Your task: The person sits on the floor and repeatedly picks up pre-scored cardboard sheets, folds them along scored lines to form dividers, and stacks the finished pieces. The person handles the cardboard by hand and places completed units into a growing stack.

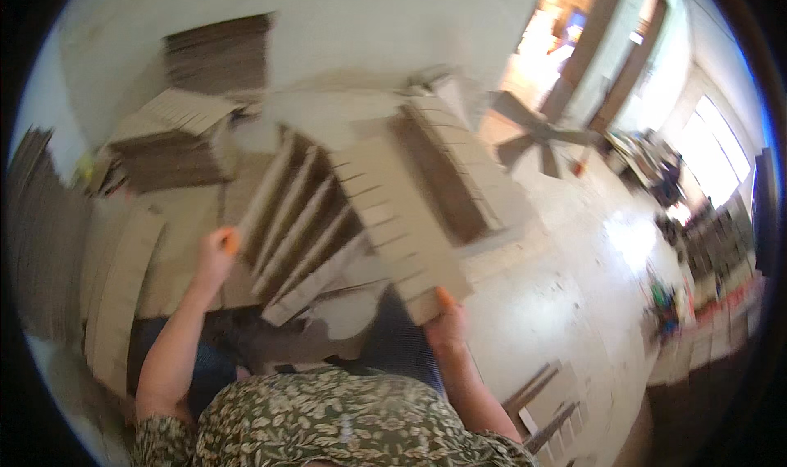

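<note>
My right hand (447,325), with an orange cover on a finger or thumb, grips the near end of a long slotted cardboard strip (384,221). Cuts run in from the strip's left edge. To its left, several cardboard strips (295,221) stand on edge, spread like a fan. My left hand (216,255) is curled beside the leftmost of these and also shows orange at the fingers. Blur hides whether it pinches that strip. Beneath lies a flat cardboard sheet (184,252).
Stacked cardboard (46,239) rises at far left, with a slotted pile (169,159) behind. Another slotted cardboard piece (455,153) lies beyond the held strip. A fan-shaped base (541,138) stands on the tiled floor (553,270). More cardboard pieces (553,418) lie low at right.
</note>
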The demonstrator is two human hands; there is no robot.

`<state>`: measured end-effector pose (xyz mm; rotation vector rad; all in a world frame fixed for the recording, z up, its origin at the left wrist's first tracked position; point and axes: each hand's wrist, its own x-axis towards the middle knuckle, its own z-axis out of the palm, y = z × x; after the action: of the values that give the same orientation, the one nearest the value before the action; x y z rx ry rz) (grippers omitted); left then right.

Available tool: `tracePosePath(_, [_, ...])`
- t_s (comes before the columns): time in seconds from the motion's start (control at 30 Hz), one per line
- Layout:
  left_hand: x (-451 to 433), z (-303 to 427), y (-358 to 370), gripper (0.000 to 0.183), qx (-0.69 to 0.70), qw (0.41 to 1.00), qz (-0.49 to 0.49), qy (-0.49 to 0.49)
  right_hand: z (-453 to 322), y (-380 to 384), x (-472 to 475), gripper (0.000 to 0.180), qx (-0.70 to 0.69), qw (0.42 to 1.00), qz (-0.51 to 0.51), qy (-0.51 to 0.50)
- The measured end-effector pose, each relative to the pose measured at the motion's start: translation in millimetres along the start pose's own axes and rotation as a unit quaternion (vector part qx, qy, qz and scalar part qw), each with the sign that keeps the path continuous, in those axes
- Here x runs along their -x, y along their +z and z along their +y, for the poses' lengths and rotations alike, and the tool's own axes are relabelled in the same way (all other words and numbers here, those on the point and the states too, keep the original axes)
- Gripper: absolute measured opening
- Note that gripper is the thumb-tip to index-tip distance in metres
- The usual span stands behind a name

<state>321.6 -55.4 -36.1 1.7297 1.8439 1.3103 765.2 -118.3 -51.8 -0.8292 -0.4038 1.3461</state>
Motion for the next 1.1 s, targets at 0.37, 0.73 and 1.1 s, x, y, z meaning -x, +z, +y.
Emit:
tracePosePath(0.37, [127.3, -58.8, -58.8, 0.022, 0.074, 0.982, 0.079, -0.155, 10.3, 9.8, 4.0, 0.032, -0.1, 0.995, -0.003, -0.005])
tracePosePath(0.73, [182.1, -29.7, 20.2, 0.015, -0.156, 0.849, -0.495, -0.096, 21.1, 9.1, 6.2, 0.017, -0.04, 0.997, -0.04, -0.045])
tracePosePath(1.1, [165.5, -11.8, 67.3, 0.016, -0.218, 0.792, -0.558, -0.116, 5.9, 12.1, 19.0, 0.026, 0.337, 0.927, -0.053, -0.154])
